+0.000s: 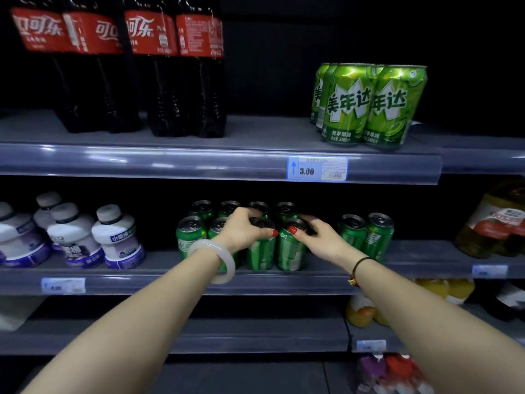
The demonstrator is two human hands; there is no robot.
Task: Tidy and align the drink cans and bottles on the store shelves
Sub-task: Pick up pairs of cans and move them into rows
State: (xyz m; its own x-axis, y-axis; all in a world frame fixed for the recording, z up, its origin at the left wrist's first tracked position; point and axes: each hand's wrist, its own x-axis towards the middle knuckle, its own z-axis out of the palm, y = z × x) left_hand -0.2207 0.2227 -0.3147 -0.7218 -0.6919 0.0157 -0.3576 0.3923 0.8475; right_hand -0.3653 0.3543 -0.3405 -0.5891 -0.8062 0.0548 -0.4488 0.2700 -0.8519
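In the head view we had both hands on the green cans (284,237) at mid-frame, on the middle shelf (176,277). Our left hand (244,230) wrapped the top of one front can (260,248), thumb at its side. Our right hand (319,237) closed round the top of the next can (289,248), just beside it. Two more cans (366,234) stood apart to the right. Cola bottles (119,66) filled the upper left; lime cans (369,103) stood at upper right.
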